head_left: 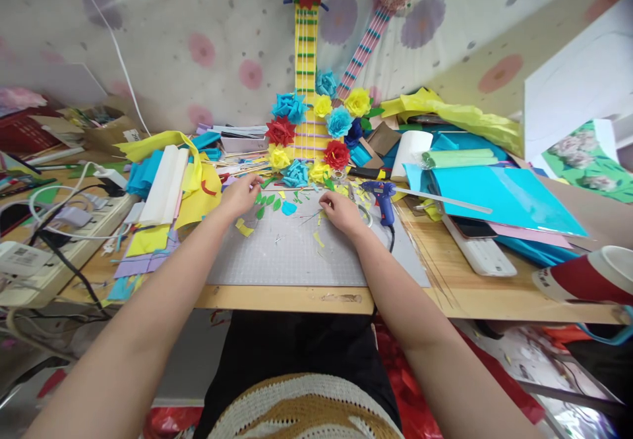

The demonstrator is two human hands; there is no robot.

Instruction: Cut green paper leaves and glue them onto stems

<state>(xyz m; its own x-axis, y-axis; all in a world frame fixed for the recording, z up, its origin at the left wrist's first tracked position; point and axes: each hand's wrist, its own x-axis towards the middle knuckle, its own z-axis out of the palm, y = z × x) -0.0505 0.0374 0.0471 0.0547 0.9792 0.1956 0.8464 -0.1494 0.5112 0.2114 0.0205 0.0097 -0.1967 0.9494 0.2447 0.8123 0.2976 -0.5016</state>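
Observation:
My left hand (241, 195) hovers at the left rear of the grey cutting mat (257, 258), its fingers curled together beside several green paper leaves (270, 200). Whatever its fingertips hold, if anything, is too small to make out. Over the mat's right half, my right hand (342, 213) has thumb and fingers pinched. Thin dark wires (309, 217) lie by those fingertips; I cannot tell whether they are gripped. Between the hands rests a blue paper petal (289, 208). Behind them stands a yellow paper guitar (306, 50) covered with red, blue and yellow paper flowers.
A blue glue gun (383, 202) lies right of my right hand, near a tape roll (364, 216). Crepe paper rolls (165, 185) and a power strip (74, 248) are on the left. Blue sheets (504, 198), a white power bank (482, 254) and a paper cup (588, 274) occupy the right.

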